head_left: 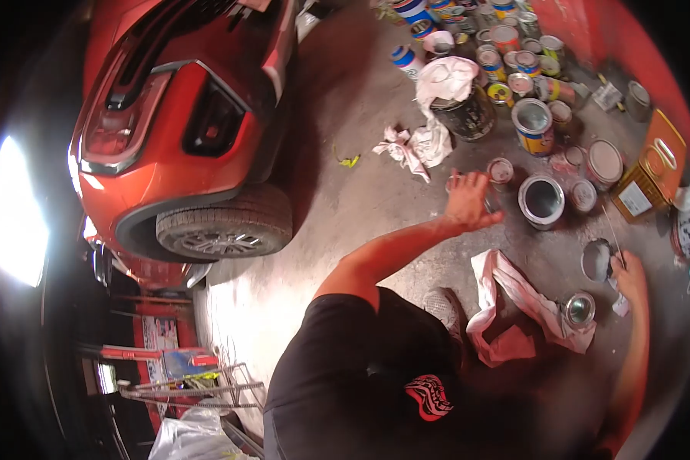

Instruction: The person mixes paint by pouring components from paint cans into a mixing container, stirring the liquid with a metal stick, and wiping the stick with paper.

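Observation:
My left hand (471, 205) reaches over the floor with its fingers spread, close to a small paint can (500, 170). A larger open can (541, 201) with dark contents stands just right of it. On the right, my right hand (629, 277) is closed around a thin stick (612, 228) that points up and away. Beside that hand is a grey round container (595, 261), seen from above. Below it, a shiny metal can (579, 308) rests by a crumpled whitish cloth (498, 287).
Many paint cans (525, 84) crowd the floor at the top right. A rag-topped bucket (468, 115) and a crumpled rag (418, 149) lie ahead. A yellow rectangular tin (642, 184) stands at right. An orange-red vehicle (176, 153) with a front wheel (224, 222) occupies the left.

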Available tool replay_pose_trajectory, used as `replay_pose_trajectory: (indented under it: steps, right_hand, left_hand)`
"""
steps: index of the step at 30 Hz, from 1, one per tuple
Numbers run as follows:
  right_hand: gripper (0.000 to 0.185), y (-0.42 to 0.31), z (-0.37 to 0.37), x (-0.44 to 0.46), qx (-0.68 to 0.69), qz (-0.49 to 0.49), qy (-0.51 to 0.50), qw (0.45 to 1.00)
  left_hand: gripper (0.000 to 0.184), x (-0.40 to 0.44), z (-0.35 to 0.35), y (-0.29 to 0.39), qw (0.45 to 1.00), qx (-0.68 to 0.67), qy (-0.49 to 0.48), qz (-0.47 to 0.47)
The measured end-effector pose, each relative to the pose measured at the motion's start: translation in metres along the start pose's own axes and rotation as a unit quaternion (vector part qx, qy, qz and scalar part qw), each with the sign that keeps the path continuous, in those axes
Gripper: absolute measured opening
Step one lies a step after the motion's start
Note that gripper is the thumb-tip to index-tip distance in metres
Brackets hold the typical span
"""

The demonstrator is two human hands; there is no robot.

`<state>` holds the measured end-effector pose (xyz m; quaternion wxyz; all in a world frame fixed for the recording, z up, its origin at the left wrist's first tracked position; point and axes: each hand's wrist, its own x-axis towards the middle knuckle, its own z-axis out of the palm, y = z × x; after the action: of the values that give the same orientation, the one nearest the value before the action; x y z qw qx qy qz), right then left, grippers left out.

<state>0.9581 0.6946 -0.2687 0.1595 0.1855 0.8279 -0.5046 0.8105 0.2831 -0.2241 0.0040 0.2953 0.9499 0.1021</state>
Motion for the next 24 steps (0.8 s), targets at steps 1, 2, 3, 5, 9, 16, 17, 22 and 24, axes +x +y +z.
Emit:
replay_pose_trajectory:
  steps: [1,2,3,5,9,16,17,22,24]
  right_hand:
    - [0.015,0.005,0.002,0.002,0.009,0.002,0.014,1.000]
    - [0.015,0.002,0.001,0.002,0.018,0.000,0.027,0.999]
    - [0.015,-0.003,-0.001,0.002,0.018,0.002,0.035,0.999]
    - [0.016,-0.027,-0.002,-0.010,-0.007,0.055,0.045,0.997]
    - [0.017,0.014,0.008,0.009,-0.127,-0.067,0.110,0.983]
    - [0.019,-0.027,0.023,-0.014,-0.110,-0.009,0.114,0.987]
    - [0.019,-0.026,0.026,-0.014,-0.111,-0.017,0.132,0.985]
    - [0.019,-0.012,0.026,0.000,-0.132,-0.077,0.155,0.976]
    - [0.019,-0.027,0.021,-0.003,-0.029,0.033,0.044,0.998]
  left_hand:
    - [0.084,0.000,-0.007,-0.004,0.999,0.003,0.050,-0.012]
    - [0.084,0.002,-0.013,-0.005,0.994,0.007,0.102,-0.027]
    - [0.084,0.006,-0.017,-0.003,0.994,0.004,0.104,-0.019]
    - [0.082,0.016,-0.024,0.008,0.979,-0.043,0.200,-0.022]
    - [0.085,0.032,-0.018,0.049,0.981,-0.092,0.158,0.068]
    - [0.074,0.037,0.018,0.055,0.989,-0.022,0.058,0.134]
    - [0.068,0.037,0.021,0.054,0.990,-0.023,0.048,0.127]
    - [0.067,0.043,0.015,0.054,0.989,-0.027,0.009,0.142]
    - [0.067,0.035,0.004,0.066,0.988,0.038,0.039,0.145]
